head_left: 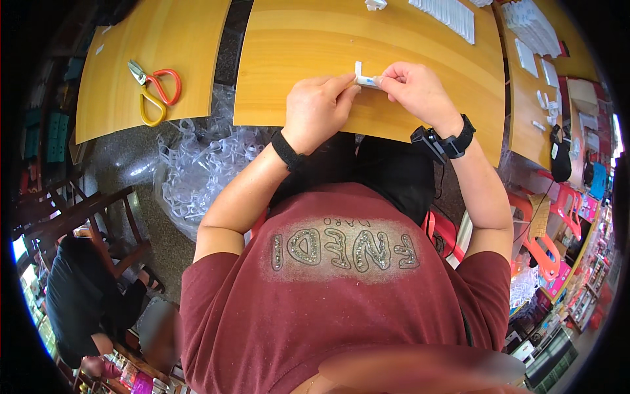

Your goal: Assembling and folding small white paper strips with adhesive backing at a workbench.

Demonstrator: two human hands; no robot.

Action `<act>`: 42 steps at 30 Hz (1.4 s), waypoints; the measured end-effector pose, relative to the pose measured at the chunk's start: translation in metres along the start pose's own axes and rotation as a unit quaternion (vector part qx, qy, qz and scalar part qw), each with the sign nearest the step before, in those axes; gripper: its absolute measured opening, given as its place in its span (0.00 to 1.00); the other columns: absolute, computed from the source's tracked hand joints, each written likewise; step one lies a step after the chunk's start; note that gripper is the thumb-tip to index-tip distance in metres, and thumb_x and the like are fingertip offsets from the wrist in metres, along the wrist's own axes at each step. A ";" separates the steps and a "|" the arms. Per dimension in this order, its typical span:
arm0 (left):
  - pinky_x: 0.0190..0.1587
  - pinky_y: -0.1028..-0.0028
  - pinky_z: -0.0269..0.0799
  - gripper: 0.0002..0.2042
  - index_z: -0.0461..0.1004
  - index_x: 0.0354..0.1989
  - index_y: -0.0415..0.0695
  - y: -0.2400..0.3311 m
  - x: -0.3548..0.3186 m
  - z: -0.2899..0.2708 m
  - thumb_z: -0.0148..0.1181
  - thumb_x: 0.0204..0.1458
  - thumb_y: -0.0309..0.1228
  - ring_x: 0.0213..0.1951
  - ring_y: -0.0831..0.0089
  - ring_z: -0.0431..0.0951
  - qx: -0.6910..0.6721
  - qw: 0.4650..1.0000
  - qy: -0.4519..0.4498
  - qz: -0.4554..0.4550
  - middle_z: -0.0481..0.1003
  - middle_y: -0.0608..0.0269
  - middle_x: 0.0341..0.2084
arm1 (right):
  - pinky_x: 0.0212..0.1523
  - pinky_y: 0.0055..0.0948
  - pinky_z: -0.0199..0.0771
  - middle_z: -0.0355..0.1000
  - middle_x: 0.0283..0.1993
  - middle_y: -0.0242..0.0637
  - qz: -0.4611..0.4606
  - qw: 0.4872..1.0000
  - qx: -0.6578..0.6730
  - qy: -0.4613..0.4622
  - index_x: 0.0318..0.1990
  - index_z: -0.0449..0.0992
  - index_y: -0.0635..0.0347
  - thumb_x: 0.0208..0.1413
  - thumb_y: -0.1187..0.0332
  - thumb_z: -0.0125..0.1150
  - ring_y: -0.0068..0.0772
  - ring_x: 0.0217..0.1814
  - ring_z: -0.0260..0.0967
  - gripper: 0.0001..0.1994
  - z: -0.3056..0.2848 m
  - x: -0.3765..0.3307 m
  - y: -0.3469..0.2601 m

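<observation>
- White piece (367, 81): small, blue-marked, between the two hands at the near part of the wooden table (295, 39); whether it touches the surface cannot be told.
- White tab (358, 67): projects away from the wearer at the piece's left end; the join is too small to read.
- Left hand (320, 105): thumb and forefinger nearly closed, pinching the left end; a light, level grip probably avoids creasing.
- Right hand (418, 92): thumb and forefinger close together at the right end, other fingers curled; an even pull with the left likely helps alignment.
- White strips (446, 18): stacked beyond the hands, well apart.
- Scissors (153, 92): red- and yellow-handled, on the left-hand table (184, 33), best left clear of the work.
</observation>
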State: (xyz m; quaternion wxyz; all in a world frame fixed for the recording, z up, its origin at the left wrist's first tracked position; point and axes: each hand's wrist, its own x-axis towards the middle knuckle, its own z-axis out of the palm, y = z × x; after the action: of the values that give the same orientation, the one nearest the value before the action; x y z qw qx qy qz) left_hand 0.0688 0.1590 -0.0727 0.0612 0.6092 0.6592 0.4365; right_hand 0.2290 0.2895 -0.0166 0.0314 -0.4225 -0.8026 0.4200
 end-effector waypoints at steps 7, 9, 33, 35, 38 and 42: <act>0.33 0.67 0.76 0.09 0.83 0.42 0.53 0.004 0.011 0.002 0.63 0.56 0.37 0.32 0.60 0.82 0.006 0.995 -0.068 -0.073 0.81 0.59 0.29 | 0.27 0.19 0.66 0.74 0.26 0.27 0.016 0.998 0.038 -0.050 0.38 0.79 0.62 0.59 0.63 0.61 0.16 0.25 0.66 0.11 -0.011 0.001 0.007; 0.33 0.67 0.76 0.09 0.83 0.42 0.52 0.002 0.009 0.001 0.63 0.56 0.37 0.32 0.60 0.82 0.006 0.995 -0.066 -0.070 0.81 0.59 0.30 | 0.27 0.17 0.65 0.75 0.27 0.27 0.039 0.993 0.074 -0.085 0.39 0.79 0.62 0.60 0.63 0.61 0.14 0.25 0.65 0.10 -0.026 -0.003 0.013; 0.30 0.64 0.74 0.07 0.82 0.38 0.52 -0.007 0.006 0.006 0.63 0.55 0.37 0.28 0.57 0.80 0.009 1.000 -0.023 -0.020 0.80 0.59 0.25 | 0.28 0.22 0.70 0.75 0.27 0.29 -0.053 0.995 0.068 0.049 0.38 0.80 0.63 0.56 0.66 0.67 0.19 0.27 0.69 0.09 -0.040 -0.027 0.062; 0.30 0.63 0.74 0.07 0.82 0.38 0.52 -0.009 0.008 0.007 0.63 0.55 0.37 0.28 0.57 0.80 0.018 0.999 -0.024 -0.013 0.80 0.59 0.25 | 0.32 0.18 0.69 0.74 0.28 0.28 -0.115 0.993 0.020 0.032 0.39 0.80 0.66 0.55 0.70 0.68 0.16 0.29 0.67 0.09 -0.033 -0.024 0.067; 0.34 0.68 0.76 0.08 0.83 0.41 0.50 -0.002 0.008 0.000 0.63 0.55 0.35 0.32 0.60 0.82 0.032 0.996 -0.068 -0.046 0.81 0.59 0.30 | 0.32 0.26 0.72 0.76 0.29 0.36 -0.117 0.991 -0.050 0.030 0.38 0.81 0.62 0.53 0.65 0.69 0.26 0.29 0.72 0.10 -0.036 -0.027 0.060; 0.33 0.67 0.75 0.09 0.83 0.41 0.51 -0.006 0.008 0.001 0.64 0.54 0.36 0.32 0.59 0.81 0.015 0.998 -0.052 -0.043 0.81 0.58 0.29 | 0.32 0.28 0.73 0.76 0.29 0.36 -0.108 0.989 -0.102 0.022 0.46 0.79 0.61 0.53 0.61 0.68 0.29 0.29 0.72 0.16 -0.058 -0.004 0.029</act>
State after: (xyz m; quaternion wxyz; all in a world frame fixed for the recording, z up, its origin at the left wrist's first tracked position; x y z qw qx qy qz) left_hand 0.0625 0.1666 -0.0736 0.1046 0.6027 0.6874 0.3915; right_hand 0.2740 0.3331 0.0017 0.0508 -0.3434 -0.8813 0.3206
